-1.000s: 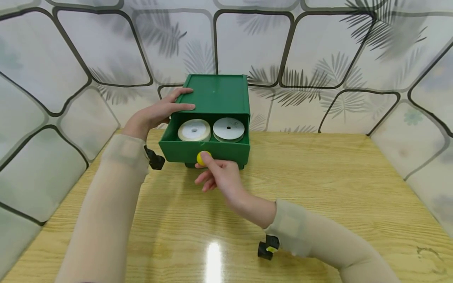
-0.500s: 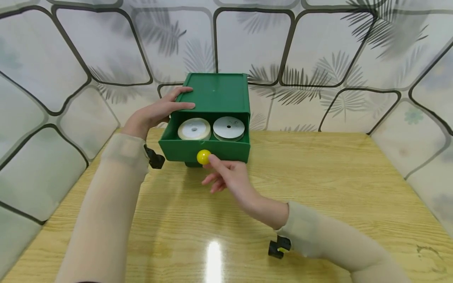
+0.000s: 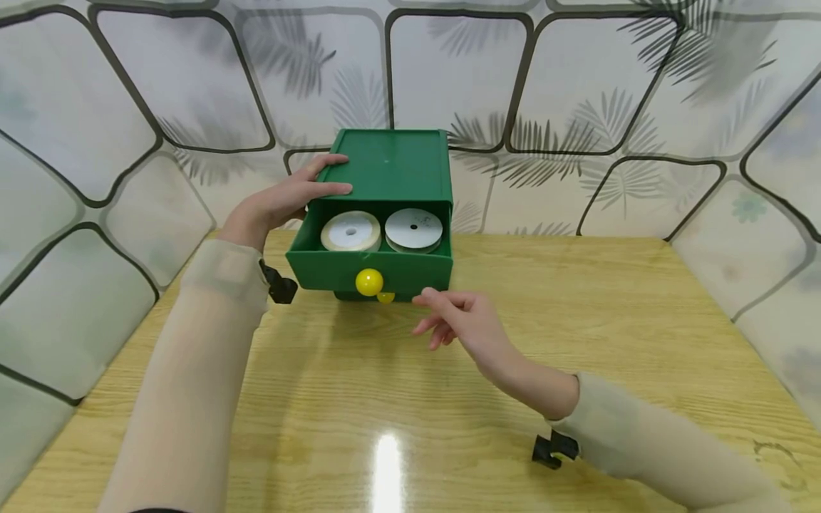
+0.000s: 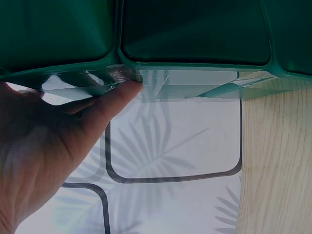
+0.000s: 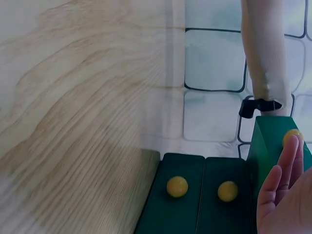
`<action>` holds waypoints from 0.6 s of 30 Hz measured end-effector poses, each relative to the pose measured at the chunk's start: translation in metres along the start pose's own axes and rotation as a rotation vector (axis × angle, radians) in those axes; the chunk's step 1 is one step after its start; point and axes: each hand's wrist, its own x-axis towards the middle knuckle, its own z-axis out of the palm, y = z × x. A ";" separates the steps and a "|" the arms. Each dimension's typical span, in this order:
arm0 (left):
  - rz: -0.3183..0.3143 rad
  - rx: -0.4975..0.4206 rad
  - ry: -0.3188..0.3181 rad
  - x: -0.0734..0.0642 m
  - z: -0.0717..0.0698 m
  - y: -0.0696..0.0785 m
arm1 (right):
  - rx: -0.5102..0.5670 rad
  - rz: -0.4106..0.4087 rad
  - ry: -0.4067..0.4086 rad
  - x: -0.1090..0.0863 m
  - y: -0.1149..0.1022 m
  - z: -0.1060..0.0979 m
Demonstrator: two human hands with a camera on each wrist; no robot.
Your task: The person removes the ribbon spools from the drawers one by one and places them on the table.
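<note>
A green drawer cabinet (image 3: 393,165) stands at the back of the table with its top drawer (image 3: 321,272) pulled out. Two white ribbon-like spools lie in that drawer, a left spool (image 3: 338,231) and a right spool (image 3: 413,226). My left hand (image 3: 285,199) rests on the cabinet's upper left edge, fingers extended over the top; the left wrist view shows the thumb (image 4: 109,105) along that edge. To the right of the drawer's round yellow knob (image 3: 368,282), my right hand (image 3: 467,322) hovers with loosely bent fingers, holding nothing.
Below the pulled-out drawer, two closed drawers show in the right wrist view, with a middle knob (image 5: 227,191) and a bottom knob (image 5: 177,186). A wooden table (image 3: 609,320) spreads in front. A patterned wall covering (image 3: 462,78) rises close behind the cabinet.
My right hand has let go of the top drawer's yellow knob and moved right, away from it. The drawer, the spools and my left hand stay as they were.
</note>
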 end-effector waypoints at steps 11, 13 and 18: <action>-0.006 -0.004 0.000 0.000 -0.001 0.000 | -0.135 -0.120 0.062 -0.005 0.003 -0.044; -0.001 -0.002 0.001 0.001 -0.001 0.000 | -0.161 -0.158 0.086 -0.005 0.002 -0.053; 0.002 0.001 0.005 0.000 -0.001 -0.001 | -0.199 -0.236 0.142 -0.002 -0.007 -0.071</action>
